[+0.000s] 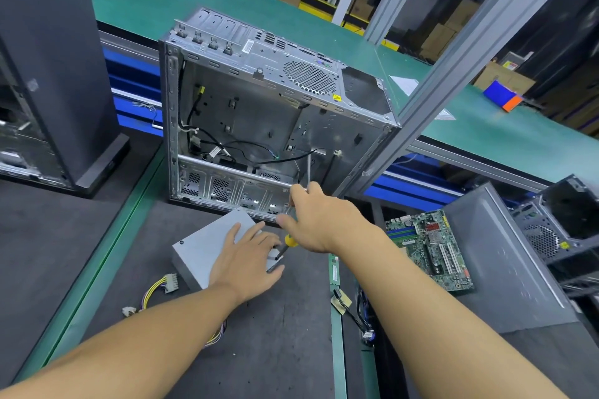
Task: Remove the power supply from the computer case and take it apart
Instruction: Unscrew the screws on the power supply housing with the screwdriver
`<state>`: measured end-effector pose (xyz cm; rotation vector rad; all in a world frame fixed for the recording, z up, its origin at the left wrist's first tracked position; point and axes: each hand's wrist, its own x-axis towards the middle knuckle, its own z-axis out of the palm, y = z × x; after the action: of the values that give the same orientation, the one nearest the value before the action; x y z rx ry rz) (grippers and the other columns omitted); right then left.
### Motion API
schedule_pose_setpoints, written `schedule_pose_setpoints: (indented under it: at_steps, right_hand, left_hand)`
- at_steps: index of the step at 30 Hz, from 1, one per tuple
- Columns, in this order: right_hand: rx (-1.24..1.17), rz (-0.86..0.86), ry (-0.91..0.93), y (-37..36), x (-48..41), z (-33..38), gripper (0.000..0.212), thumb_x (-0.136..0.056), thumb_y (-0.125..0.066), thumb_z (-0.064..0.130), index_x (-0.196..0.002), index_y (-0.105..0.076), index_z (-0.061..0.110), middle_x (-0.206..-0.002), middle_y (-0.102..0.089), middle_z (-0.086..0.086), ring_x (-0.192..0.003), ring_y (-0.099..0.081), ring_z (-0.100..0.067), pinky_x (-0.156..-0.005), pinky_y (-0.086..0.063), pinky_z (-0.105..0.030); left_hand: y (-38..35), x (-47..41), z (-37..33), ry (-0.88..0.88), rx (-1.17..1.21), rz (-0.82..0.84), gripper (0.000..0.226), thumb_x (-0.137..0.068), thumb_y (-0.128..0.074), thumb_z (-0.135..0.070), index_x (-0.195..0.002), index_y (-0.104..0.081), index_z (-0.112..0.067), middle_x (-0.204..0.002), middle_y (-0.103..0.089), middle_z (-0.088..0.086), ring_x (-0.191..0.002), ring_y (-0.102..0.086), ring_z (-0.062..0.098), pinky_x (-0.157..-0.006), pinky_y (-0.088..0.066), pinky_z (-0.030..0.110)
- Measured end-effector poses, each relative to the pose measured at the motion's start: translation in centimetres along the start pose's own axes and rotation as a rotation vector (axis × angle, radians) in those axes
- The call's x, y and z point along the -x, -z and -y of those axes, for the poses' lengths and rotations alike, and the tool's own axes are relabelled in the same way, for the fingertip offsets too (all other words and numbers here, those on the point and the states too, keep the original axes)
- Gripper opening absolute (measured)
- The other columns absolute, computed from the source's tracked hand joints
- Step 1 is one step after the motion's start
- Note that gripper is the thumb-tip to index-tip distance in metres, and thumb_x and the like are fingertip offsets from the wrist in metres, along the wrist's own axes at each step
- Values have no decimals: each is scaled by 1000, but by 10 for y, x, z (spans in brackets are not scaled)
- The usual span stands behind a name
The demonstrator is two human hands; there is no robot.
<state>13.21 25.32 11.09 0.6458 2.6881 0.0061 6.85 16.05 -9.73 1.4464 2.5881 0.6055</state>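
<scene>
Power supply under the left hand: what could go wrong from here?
The left hand lies flat on the power supply with no grip, so it could slide on the mat. The yellow-handled screwdriver leans at its corner, right under the right hand, and might be knocked away. The supply's loose cables trail toward the person and could snag when the unit is turned.

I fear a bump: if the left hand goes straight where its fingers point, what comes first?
Probably the computer case, its lower panel just beyond the power supply under the left hand; the right hand is close beside that line, depth unclear.
</scene>
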Motion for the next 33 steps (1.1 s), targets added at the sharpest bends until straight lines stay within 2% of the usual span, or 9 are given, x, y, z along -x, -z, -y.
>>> schedule_pose_setpoints:
  at_steps: [4, 8, 12, 15, 20, 23, 26, 30, 33]
  right_hand:
    - [23, -52, 77, -2, 0, 1, 22, -100, -42, 29, -118, -42, 17, -118, -51, -5, -91, -55, -34, -74, -44, -41]
    - [-91, 164, 124, 6, 1, -3, 42, -90, -54, 32, -129, -41, 23, -126, -31, -4, -113, -32, -24, -84, -41, -39]
    - [3, 87, 29, 0, -2, 1, 42, -100, -38, 45, -134, -38, 19, -132, -40, -8, -109, -52, -36, -83, -46, -46]
    - [72, -11, 68, -4, -4, 2, 33, -102, -39, 34, -131, -40, 18, -126, -50, -9, -96, -58, -36, -75, -44, -42]
    - [-38, 181, 162, 6, -5, -5, 49, -93, -56, 29, -138, -37, 29, -134, -31, -3, -119, -36, -26, -88, -46, -43]
    - [0, 139, 61, 3, -6, -1, 46, -97, -46, 49, -134, -38, 21, -131, -41, -7, -106, -53, -32, -84, -48, -46]
    - [64, 2, 47, -1, -6, 2, 28, -103, -34, 34, -123, -42, 16, -117, -56, -9, -89, -56, -33, -72, -43, -41]
    - [20, 114, 134, 2, -3, -4, 38, -94, -46, 21, -131, -40, 22, -124, -39, -6, -100, -47, -30, -79, -47, -45]
    - [6, 160, 126, 5, -3, -5, 44, -92, -51, 25, -134, -39, 25, -129, -34, -5, -105, -40, -26, -81, -46, -44]
  left_hand:
    - [0, 1, 0, 3, 24, -4, 41, -84, -36, -63, -117, -49, -43, -129, -50, -29, -147, -15, 1, -119, 4, 42]
    - [-1, 1, 0, 5, 16, -9, 38, -83, -36, -63, -112, -49, -41, -127, -52, -26, -148, -15, 2, -120, 1, 43]
    - [-1, 0, -1, 9, -7, -2, 38, -83, -35, -64, -111, -47, -42, -126, -54, -25, -147, -16, 3, -120, 0, 45]
    - [0, 1, -1, 13, 12, 7, 38, -84, -33, -64, -113, -46, -44, -127, -53, -26, -148, -13, 2, -120, 2, 44]
    - [0, 0, 0, 9, 37, 7, 35, -85, -36, -61, -112, -46, -43, -128, -52, -26, -148, -13, 1, -121, 1, 44]
    - [-2, 0, 2, 7, 71, -26, 19, -84, -41, -57, -97, -43, -43, -117, -56, -27, -146, -19, 1, -120, 2, 41]
    - [-4, 0, 3, 10, 104, -27, 14, -83, -43, -54, -93, -41, -43, -114, -57, -28, -145, -21, 1, -120, 3, 40]
    - [-4, 0, 3, 8, 97, -27, 14, -83, -43, -53, -92, -42, -43, -116, -57, -28, -145, -20, 1, -120, 2, 40]
    - [-3, 0, 2, 4, 99, -31, 12, -83, -46, -51, -92, -43, -43, -113, -58, -26, -145, -22, 2, -120, 0, 41]
